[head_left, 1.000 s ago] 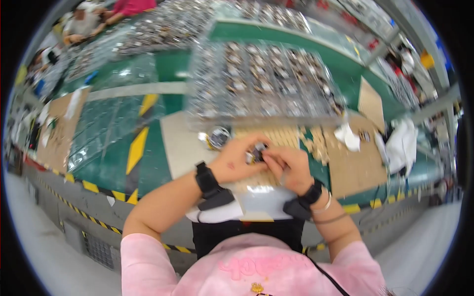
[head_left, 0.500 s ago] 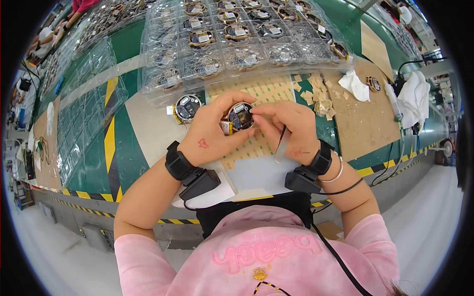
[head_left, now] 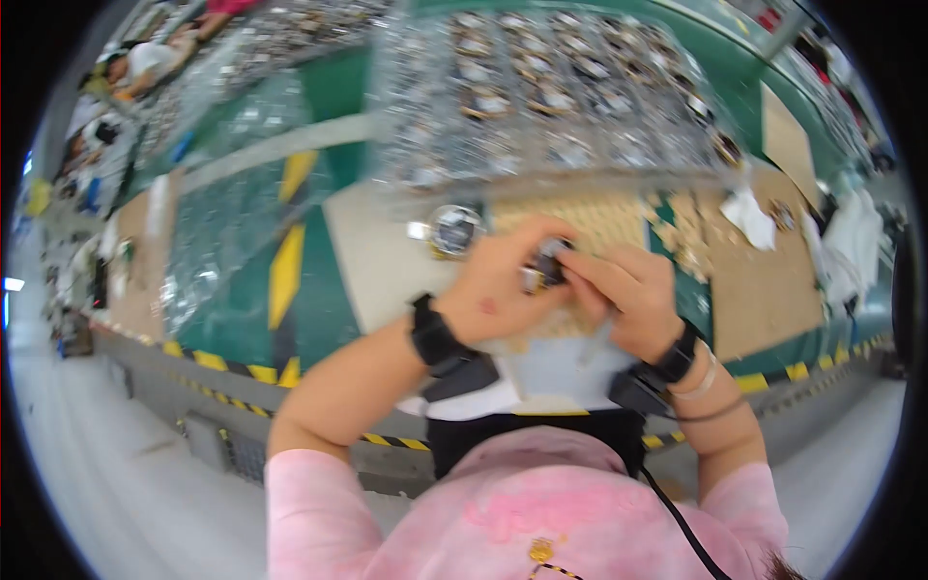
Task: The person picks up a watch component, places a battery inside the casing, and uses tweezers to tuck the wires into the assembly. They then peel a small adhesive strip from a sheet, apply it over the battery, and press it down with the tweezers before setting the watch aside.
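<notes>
In front of the big clear tray (head_left: 580, 184), on the person's side of it, I see two hands close together. The left hand (head_left: 503, 288) curls around a small round part (head_left: 549, 269). The right hand (head_left: 633, 290) has its fingertips at the part's edge, but it is too blurry for me to tell if they pinch it. Fingers are in the way and hide some of the part.

The hands also cover some of a yellowish sheet (head_left: 590, 215) just in front of the tray. Another round part (head_left: 454, 232) sits before the tray's left half, near the left hand.

By the tray's front right corner are tan scraps (head_left: 688, 246), a crumpled white cloth (head_left: 749, 218) and a brown board (head_left: 768, 290). Lots of round parts fill the tray itself. Left of the tray, yellow and black tape (head_left: 287, 275) runs across the green surface (head_left: 321, 314), and see-through plastic trays (head_left: 227, 242) lie beyond the tape.
</notes>
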Demonstrator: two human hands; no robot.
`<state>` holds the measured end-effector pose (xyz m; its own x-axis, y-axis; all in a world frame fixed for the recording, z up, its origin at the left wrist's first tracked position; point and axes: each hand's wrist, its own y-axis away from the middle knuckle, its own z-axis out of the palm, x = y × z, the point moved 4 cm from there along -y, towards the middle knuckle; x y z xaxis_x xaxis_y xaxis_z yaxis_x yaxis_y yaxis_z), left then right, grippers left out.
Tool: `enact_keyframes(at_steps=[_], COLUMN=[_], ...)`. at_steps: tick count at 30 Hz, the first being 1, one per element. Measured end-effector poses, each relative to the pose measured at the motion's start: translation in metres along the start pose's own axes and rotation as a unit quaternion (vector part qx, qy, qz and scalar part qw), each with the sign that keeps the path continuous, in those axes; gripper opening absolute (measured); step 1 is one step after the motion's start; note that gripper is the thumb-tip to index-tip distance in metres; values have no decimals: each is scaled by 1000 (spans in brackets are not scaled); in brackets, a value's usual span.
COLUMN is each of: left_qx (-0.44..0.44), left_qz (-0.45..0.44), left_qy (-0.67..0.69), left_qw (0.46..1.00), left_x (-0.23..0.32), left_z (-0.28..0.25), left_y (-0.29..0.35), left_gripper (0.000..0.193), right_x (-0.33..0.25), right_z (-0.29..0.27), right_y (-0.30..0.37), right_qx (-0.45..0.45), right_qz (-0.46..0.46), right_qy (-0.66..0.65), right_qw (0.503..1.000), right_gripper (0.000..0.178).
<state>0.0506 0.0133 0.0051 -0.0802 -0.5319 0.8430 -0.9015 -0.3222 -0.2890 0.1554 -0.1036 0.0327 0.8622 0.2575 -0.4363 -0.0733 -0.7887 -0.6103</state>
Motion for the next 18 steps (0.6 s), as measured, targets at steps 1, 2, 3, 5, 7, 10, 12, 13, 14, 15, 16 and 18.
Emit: enact_keyframes(at_steps=[1, 2, 3, 5, 7, 10, 12, 13, 14, 15, 16, 18], left_qx=[15, -1, -15, -11, -7, -22, -29, -34, -38, -42, -40, -44], left_qz=[19, -3, -27, -12, -4, -6, -9, -9, -9, -9, -9, -14], left_qy=[5, 16, 28, 46, 53, 49, 43, 43, 44, 46, 43, 46], left_qw=[1000, 1000, 999, 999, 999, 999, 999, 998, 998, 998, 998, 998], left_x=[-4, -2, -1, 3, 7, 3, 3, 4, 4, 5, 5, 4], left_z=[4, 5, 3, 5, 4, 6, 7, 7, 7, 7, 7, 8], left_y=[0, -1, -1, -2, -2, -2, -2, -3, -4, -4, -4, -3], left_gripper=[47, 47, 46, 45, 44, 44, 44, 44, 45, 45, 45, 45], right_x=[-1, -7, -12, -14, -5, -1, 1, 1, 2, 2, 3, 3], right_z=[1, -1, -2, -6, -2, 0, 1, 1, 1, 1, 2, 5], right_y=[0, -4, -9, -6, 1, 2, 3, 3, 3, 2, 2, 4], right_qx=[-9, 2, 14, -21, -20, -24, -25, -24, -24, -25, -25, -19], right_qz=[1, -1, -2, 9, 37, 68, 82, 84, 86, 88, 85, 66], right_qy=[9, 9, 8, 51, 7, -11, -23, -23, -22, -21, -22, -20], right_qw=[1000, 1000, 1000, 998, 999, 997, 996, 996, 996, 996, 996, 997], right_gripper=[31, 31, 31, 28, 26, 24, 23, 22, 21, 21, 21, 21])
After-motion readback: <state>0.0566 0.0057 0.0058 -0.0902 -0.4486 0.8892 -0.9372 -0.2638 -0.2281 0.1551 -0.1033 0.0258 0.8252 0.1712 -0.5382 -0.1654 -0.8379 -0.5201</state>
